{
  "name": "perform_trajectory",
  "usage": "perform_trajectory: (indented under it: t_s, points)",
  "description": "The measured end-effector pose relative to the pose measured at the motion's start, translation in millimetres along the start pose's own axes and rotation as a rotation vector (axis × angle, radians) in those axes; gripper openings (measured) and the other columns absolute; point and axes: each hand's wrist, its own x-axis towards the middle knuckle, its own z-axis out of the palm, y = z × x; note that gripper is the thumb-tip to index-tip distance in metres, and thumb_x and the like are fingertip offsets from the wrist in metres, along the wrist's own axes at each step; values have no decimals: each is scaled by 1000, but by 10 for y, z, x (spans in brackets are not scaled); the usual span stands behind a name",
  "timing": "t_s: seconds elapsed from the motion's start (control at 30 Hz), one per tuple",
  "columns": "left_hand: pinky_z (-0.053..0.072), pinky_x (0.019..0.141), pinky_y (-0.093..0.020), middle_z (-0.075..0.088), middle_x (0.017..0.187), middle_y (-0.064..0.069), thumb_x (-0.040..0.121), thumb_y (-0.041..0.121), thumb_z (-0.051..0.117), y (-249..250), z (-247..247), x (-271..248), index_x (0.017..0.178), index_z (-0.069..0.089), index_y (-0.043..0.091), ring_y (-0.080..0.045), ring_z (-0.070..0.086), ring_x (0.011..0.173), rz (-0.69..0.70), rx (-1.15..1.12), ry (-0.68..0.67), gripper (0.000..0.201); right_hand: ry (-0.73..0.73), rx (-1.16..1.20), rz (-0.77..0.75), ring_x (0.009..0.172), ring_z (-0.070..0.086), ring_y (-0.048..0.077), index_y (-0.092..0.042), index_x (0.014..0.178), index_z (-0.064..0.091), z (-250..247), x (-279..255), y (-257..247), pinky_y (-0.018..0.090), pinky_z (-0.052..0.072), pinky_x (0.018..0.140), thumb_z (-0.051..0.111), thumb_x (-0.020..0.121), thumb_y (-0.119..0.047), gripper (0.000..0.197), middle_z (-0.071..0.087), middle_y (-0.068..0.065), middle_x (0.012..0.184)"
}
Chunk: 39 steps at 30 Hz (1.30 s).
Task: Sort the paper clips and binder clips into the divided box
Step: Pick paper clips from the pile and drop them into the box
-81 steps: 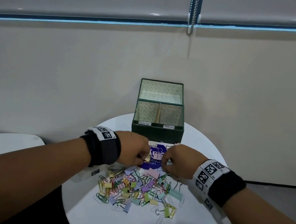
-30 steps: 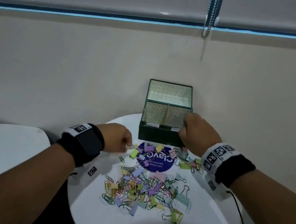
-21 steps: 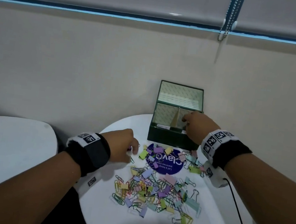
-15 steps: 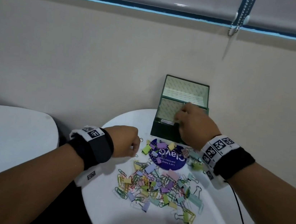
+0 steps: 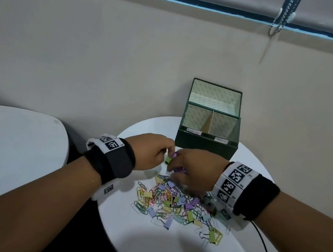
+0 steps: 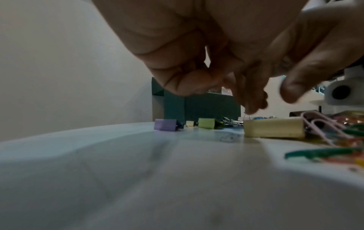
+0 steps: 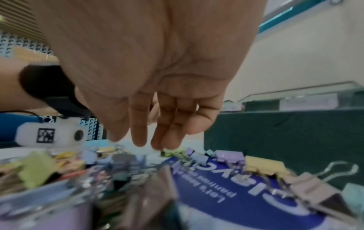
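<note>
While both my forearms reach in from 7 and 5 o'clock, my hands meet knuckle to knuckle at the far edge of the clip pile point(image 5: 178, 203). My left hand point(image 5: 153, 152) hangs with curled fingers just above the desk point(image 5: 145, 248); whether it pinches anything I cannot tell. My right hand point(image 5: 195, 170) points its fingers point(image 7: 167, 132) straight down, relaxed and spread a little, tips just over a green binder clip point(image 7: 173, 153). Paper clips and binder clips lie mixed between my wrists, some on a blue sticker point(image 7: 246, 202). At 12 o'clock the divided box point(image 5: 205, 146) stands near the desk's far rim, lid up, apart from my hands. Bare desk opens toward 6 o'clock.
</note>
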Motion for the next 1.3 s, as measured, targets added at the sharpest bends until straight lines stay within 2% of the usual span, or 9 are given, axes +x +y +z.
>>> perform_trajectory:
  t_s: [0.13, 0.2, 0.33, 0.5, 0.63, 0.9, 1.0, 1.13, 1.3]
  points:
    - [46, 85, -35, 53, 95, 4, 95, 25, 48, 30, -13, -11, 89, 70, 22, -18, 57, 90, -50, 53, -118, 23, -133, -30, 43, 102, 64, 19, -31, 123, 63, 76, 39, -64, 41, 57, 90, 68, 90, -45, 35, 68, -6, 112]
    - [47, 81, -33, 50, 95, 9, 89, 42, 59, 50, 25, -47, 94, 70, 31, -14, 56, 89, -43, 78, -130, 16, -106, -55, 68, 101, 64, 21, -29, 118, 64, 73, 23, -20, 41, 57, 88, 70, 89, -38, 31, 67, -4, 112]
    - [48, 81, -31, 47, 95, 15, 76, 63, 66, 33, 75, -69, 99, 71, 43, -7, 54, 90, -57, 115, -138, 31, -100, -48, 107, 94, 62, 22, -26, 112, 65, 55, -16, 47, 38, 57, 81, 66, 90, -23, 22, 62, -2, 108]
    - [40, 70, -26, 49, 90, 14, 84, 47, 67, 28, 67, -53, 92, 70, 36, -9, 53, 85, -47, 112, -103, 14, -67, -104, 102, 98, 57, 22, -26, 116, 66, 44, -29, 38, 36, 53, 79, 65, 90, -21, 26, 57, -1, 111]
    - [49, 78, -32, 50, 90, 11, 84, 32, 69, 35, 24, -35, 83, 69, 32, -12, 56, 87, -64, 81, -93, 1, -45, -62, 30, 97, 59, 20, -28, 105, 72, 86, -1, -82, 34, 53, 79, 63, 92, -26, 16, 60, -4, 103]
    - [45, 77, -29, 47, 95, 12, 83, 32, 65, 53, -3, -61, 97, 70, 35, -15, 55, 89, -106, 97, -114, 15, -80, -104, 66, 87, 65, 21, -27, 94, 71, 71, 39, -69, 35, 58, 80, 61, 90, -22, 13, 70, -5, 95]
    - [42, 73, -27, 49, 100, 10, 80, 32, 69, 74, 9, -75, 103, 69, 37, -14, 54, 91, -92, 122, -135, 24, -49, -92, 59, 88, 66, 18, -28, 101, 71, 70, -49, -29, 34, 57, 83, 62, 89, -28, 15, 72, -8, 98]
    - [48, 77, -30, 43, 89, 13, 82, 35, 66, 28, 16, -50, 98, 71, 37, -15, 54, 87, -93, 132, -76, 17, -78, -80, 75, 85, 60, 15, -28, 99, 68, 81, -96, 10, 29, 50, 81, 64, 92, -25, 9, 65, -11, 90]
    - [50, 80, -35, 49, 90, 11, 86, 37, 63, 25, 30, -59, 88, 69, 33, -14, 56, 86, -60, 130, -48, 8, -88, -55, 122, 85, 62, 20, -29, 86, 59, 132, -85, 25, 34, 55, 79, 58, 94, -22, 11, 62, -7, 84]
